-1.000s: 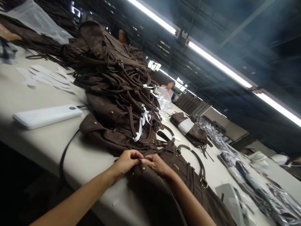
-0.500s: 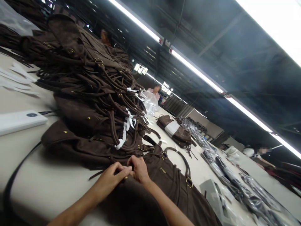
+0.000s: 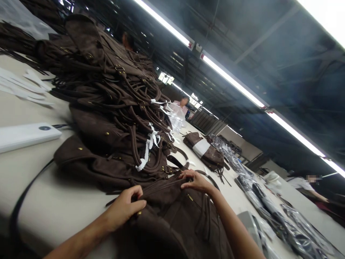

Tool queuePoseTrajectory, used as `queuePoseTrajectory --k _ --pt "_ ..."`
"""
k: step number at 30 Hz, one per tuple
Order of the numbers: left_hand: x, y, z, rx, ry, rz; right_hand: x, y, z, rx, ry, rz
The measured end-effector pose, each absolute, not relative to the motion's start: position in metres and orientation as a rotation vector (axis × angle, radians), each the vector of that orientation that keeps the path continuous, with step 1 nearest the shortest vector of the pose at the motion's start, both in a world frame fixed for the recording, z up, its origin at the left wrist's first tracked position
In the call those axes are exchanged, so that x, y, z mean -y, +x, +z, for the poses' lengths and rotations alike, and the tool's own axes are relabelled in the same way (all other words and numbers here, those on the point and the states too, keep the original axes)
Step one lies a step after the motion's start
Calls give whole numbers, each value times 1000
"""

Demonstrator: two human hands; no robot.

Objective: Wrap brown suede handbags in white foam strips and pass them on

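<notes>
A dark brown bag (image 3: 172,212) with brass fittings and thin hanging straps lies at the table's front edge. My left hand (image 3: 125,208) pinches the bag's left edge beside a small brass stud, thumb and fingers closed on the fabric. Further right and a little higher, my right hand (image 3: 195,181) grips the bag's top edge near a handle, fingers curled over it. Just beyond my hands lies a big pile of similar brown bags (image 3: 107,158), with white paper strips (image 3: 147,154) wrapped on some handles.
At the left are a white device (image 3: 29,136) with a black cable and loose white strips (image 3: 24,86). A banded brown bag (image 3: 205,149), plastic-wrapped items (image 3: 269,205) and a grey device (image 3: 250,223) lie to the right. People are in the background.
My hands were together at the bag's edge and are now apart. My right hand has moved right and up to the top edge. The bag's fabric is spread between them; the view has shifted slightly.
</notes>
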State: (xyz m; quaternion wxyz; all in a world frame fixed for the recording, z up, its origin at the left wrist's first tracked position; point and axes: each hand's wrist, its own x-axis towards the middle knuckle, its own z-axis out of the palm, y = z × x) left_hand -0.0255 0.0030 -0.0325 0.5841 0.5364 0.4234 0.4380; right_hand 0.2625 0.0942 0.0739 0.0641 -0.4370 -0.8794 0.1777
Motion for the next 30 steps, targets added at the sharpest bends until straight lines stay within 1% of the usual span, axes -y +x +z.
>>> queuePoseTrajectory --k 2,4,9,11,13,17,21,24,27,30 --pt "-3 -26 -34 -991 1274 1017 -98 272 80 2691 -1403 528" --pt "-3 -26 -36 -1004 1306 1031 -102 275 79 2730 -1491 426" --pt "1 -25 -42 -1112 1390 1127 -118 268 53 2693 -1630 297" --pt "3 -25 -43 -1137 1410 1124 -127 265 42 2683 -1573 235" --pt "4 -25 -42 -1140 1423 1104 -133 264 36 2719 -1425 193" --pt "7 -27 -40 -1123 1424 1108 -129 271 42 2825 -1178 264" --pt "9 -26 -40 -1108 1454 1109 -108 285 48 2837 -1244 286" --pt "10 -25 -43 -1098 1465 1105 -97 292 40 2788 -1311 239" --pt "11 -24 -44 -1109 1474 1128 -101 289 30 2746 -1388 157" --pt "10 -25 -41 -1120 1440 1134 -117 278 26 2785 -1387 214"
